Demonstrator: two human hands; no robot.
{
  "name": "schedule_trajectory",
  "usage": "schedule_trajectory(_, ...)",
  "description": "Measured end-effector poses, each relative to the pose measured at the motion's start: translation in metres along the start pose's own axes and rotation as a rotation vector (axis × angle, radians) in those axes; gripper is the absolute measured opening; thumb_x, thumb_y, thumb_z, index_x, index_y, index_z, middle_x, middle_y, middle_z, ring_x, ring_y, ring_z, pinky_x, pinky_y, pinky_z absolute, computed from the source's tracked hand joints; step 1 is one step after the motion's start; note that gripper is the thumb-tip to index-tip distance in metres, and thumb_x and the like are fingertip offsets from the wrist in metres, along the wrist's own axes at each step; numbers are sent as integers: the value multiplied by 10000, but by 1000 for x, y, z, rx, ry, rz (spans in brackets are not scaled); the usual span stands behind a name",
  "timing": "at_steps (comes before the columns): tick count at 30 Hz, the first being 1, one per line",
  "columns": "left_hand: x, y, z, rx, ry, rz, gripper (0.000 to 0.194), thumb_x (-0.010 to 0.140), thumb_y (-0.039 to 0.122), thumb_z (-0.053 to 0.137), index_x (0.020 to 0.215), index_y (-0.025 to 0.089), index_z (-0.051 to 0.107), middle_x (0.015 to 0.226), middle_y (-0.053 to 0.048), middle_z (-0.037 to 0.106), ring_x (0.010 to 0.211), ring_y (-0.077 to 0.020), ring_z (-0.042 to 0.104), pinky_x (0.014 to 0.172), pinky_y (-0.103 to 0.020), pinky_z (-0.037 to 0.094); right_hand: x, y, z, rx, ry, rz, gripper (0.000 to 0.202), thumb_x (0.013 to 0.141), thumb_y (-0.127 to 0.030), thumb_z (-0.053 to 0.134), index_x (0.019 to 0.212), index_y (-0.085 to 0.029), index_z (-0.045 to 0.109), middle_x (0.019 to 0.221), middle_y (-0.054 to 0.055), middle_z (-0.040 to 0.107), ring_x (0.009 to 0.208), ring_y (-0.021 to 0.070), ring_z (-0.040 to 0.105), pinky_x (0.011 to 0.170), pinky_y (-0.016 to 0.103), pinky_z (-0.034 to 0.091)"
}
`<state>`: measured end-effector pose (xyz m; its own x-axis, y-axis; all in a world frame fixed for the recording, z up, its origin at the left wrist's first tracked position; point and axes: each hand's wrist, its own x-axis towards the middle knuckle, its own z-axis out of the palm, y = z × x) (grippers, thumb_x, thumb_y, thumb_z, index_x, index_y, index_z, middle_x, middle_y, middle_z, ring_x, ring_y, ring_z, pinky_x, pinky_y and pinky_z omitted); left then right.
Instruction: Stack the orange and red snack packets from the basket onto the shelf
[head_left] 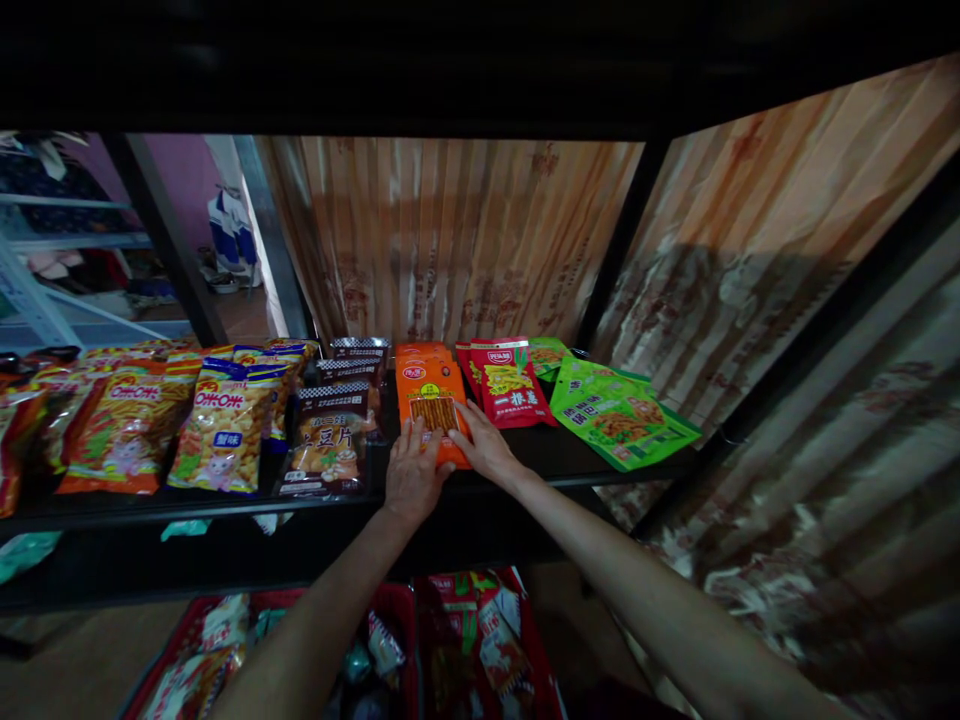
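Observation:
An orange snack packet (433,388) lies on the black shelf with others like it behind. My left hand (412,472) rests on its lower left part, fingers extended and slightly apart. On the packet's right side lies my right hand (484,447), its fingers also stretched out. Neither hand is wrapped round anything. Dark brown packets (328,440) stand in a row to the left of my hands. Just right of them are red packets (511,385), and green packets (622,412) lie fanned out farther right.
Yellow and orange snack bags (220,430) fill the shelf's left side. The black shelf edge (180,515) runs in front. Below stand red baskets (411,625) with packaged snacks. Dark frame posts (626,240) and a patterned curtain (450,240) rise behind; a blue rack stands at far left.

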<state>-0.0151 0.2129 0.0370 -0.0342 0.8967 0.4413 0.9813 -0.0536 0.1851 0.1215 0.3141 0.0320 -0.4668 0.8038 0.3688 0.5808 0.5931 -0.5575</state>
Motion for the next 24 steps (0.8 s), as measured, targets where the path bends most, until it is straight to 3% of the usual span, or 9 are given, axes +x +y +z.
schedule_trajectory(3,-4,-2,3,8,82,34,512,830,423,565,1273,169,541,1420,-180,444,1344,-328,355,1063,-505,349,-4,-1,1,-13,1,-8,600,858,-366,454,1400,-121,374,1442,149,411,1408,248,238,1120,462,293)
schedule_trajectory(7,-15,-7,1,19,158,132,499,877,440,466,1253,122,542,1412,-193,448,1368,-325,310,1099,-536,285,-10,-2,3,-38,57,-11,625,845,-433,482,1397,-154,386,1509,150,290,1403,290,242,1115,491,283)
schedule_trajectory(15,-28,-10,-6,-104,117,60,422,899,196,407,1301,101,492,1441,-177,412,1393,-273,267,1082,-458,373,-18,-9,-2,-29,85,-19,568,876,-468,444,1361,-173,449,1490,141,333,1403,255,254,1114,456,296)
schedule_trajectory(24,-33,-15,-4,-175,122,114,389,895,170,403,1261,124,529,1399,-149,473,1376,-250,310,1097,-473,344,-35,-16,-13,-37,43,-50,590,844,-488,513,1325,-147,493,1487,176,323,1360,271,344,1102,438,322)
